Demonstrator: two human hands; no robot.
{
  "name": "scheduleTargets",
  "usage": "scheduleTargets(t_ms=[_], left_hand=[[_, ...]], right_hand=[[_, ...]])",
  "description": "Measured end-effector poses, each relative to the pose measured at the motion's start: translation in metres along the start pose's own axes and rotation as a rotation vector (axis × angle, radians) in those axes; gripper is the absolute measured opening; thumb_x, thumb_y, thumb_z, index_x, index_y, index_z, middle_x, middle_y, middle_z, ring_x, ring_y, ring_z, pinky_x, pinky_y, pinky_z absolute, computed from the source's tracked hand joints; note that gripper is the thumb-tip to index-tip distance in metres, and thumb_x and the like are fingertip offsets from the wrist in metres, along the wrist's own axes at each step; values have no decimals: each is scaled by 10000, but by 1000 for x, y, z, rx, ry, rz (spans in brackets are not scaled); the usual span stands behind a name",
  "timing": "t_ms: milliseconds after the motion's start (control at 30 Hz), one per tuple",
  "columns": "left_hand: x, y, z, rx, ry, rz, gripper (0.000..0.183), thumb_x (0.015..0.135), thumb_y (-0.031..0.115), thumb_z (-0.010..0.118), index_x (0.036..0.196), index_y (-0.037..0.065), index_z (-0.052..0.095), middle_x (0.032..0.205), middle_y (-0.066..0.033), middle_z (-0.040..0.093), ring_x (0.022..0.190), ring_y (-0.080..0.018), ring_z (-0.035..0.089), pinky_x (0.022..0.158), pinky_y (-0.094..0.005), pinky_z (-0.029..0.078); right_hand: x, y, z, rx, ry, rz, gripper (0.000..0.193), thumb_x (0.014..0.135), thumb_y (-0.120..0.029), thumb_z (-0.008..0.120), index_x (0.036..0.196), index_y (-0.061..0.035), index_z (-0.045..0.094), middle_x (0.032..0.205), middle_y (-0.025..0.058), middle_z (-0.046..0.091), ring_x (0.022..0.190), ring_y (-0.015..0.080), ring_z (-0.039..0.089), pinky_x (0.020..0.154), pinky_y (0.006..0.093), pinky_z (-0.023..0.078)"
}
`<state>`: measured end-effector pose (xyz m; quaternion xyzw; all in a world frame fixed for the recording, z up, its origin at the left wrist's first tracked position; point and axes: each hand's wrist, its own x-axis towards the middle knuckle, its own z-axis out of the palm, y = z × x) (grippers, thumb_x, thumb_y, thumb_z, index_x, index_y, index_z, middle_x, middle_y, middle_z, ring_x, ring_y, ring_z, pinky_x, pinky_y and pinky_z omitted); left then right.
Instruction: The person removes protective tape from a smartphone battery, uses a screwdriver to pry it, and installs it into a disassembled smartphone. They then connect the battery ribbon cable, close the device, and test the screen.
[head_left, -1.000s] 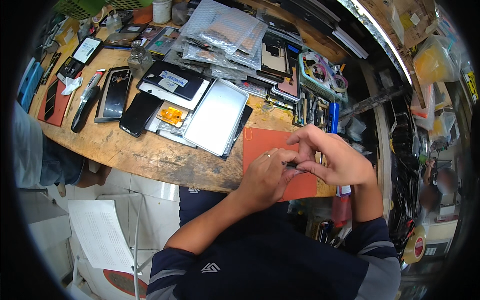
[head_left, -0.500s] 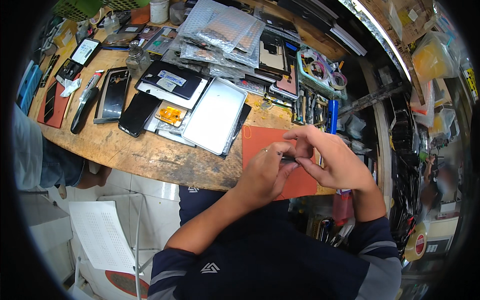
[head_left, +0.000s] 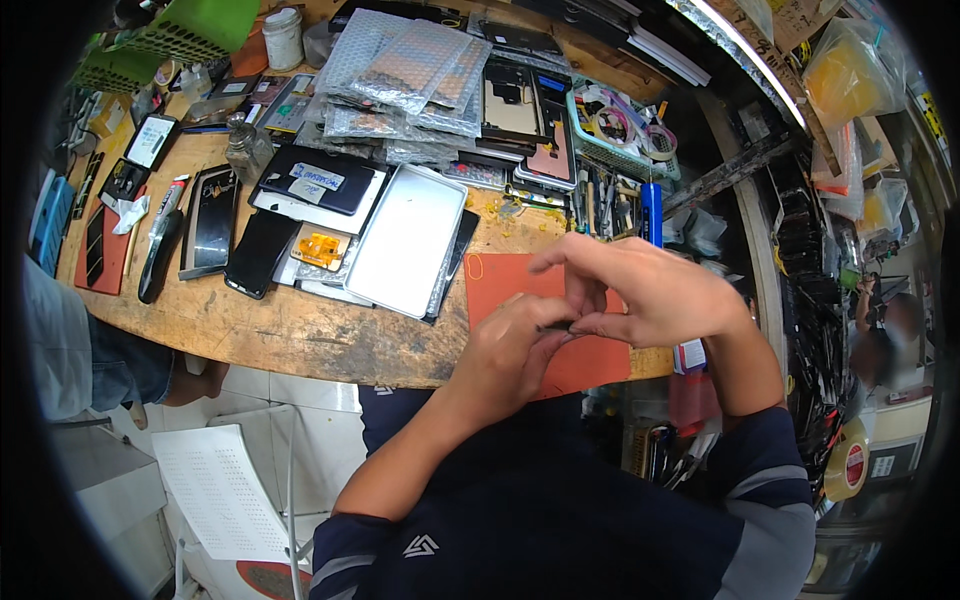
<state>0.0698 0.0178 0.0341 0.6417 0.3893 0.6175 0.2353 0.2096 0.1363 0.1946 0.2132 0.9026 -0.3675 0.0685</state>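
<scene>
Above a red-orange mat [head_left: 590, 368] at the bench's front edge, my left hand [head_left: 503, 348] pinches a small, thin dark piece [head_left: 557, 327]. Most of that piece is hidden by my fingers, and its kind cannot be made out. My right hand [head_left: 650, 297] meets it from the other side, thumb and fingertips closed on its edge, forefinger arched above. Left of the mat a shallow white tray [head_left: 408, 240] leans over other flat parts. A phone back cover [head_left: 318, 180] with a handwritten label lies beyond it, beside an orange flex part [head_left: 320, 248].
Bubble-wrapped packages [head_left: 410, 70] are stacked at the back. A teal basket [head_left: 625, 130] and upright tools with a blue-handled screwdriver [head_left: 652, 212] stand behind my right hand. Dark phone screens [head_left: 262, 252] and a black-handled knife [head_left: 160, 257] lie left. Another person's leg [head_left: 115, 345] shows at the left.
The view has shifted slightly. Both hands stay together over the mat, still holding the small dark piece; my right fingers have turned a little around it.
</scene>
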Motion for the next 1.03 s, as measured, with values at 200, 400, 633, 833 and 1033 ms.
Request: scheduleTargets(t_ms=[200, 400, 633, 833, 1033], left_hand=[[-11, -3, 1, -96, 86, 73, 242, 893, -74, 763, 1083, 38, 664, 980, -137, 735, 900, -307, 740, 755, -383, 593], [-19, 6, -2, -106, 103, 24, 228, 888, -53, 783, 1070, 33, 675, 983, -138, 740, 893, -325, 739, 751, -405, 590], [-24, 12, -6, -27, 50, 22, 220, 901, 14, 794, 1094, 31, 690, 954, -139, 718, 862, -345, 714, 744, -422, 579], [-22, 11, -4, -14, 29, 14, 196, 913, 19, 779, 1083, 34, 682, 957, -144, 706, 859, -356, 702, 748, -426, 574], [-23, 2, -7, -22, 69, -91, 175, 972, 78, 751, 1120, 41, 666, 989, -144, 719, 877, -365, 711, 787, -452, 584]], right_hand=[[54, 50, -13, 97, 271, -42, 125, 961, -94, 754, 1014, 19, 758, 851, 101, 741, 805, 177, 733, 754, 328, 587], [174, 105, 57, 18, 456, -18, 135, 954, -108, 759, 999, 19, 756, 869, 142, 753, 809, 217, 721, 764, 364, 572], [204, 94, 76, -328, 413, -14, 173, 983, -141, 667, 1037, 18, 708, 1041, 217, 741, 944, 406, 731, 827, 515, 563], [195, 82, 67, -447, 309, -31, 270, 988, -152, 578, 1095, 84, 652, 1058, 280, 723, 979, 447, 723, 854, 544, 556], [88, 85, 55, -102, 351, -47, 316, 1048, -216, 516, 1157, 57, 632, 1182, 329, 699, 1056, 460, 714, 985, 557, 524]])
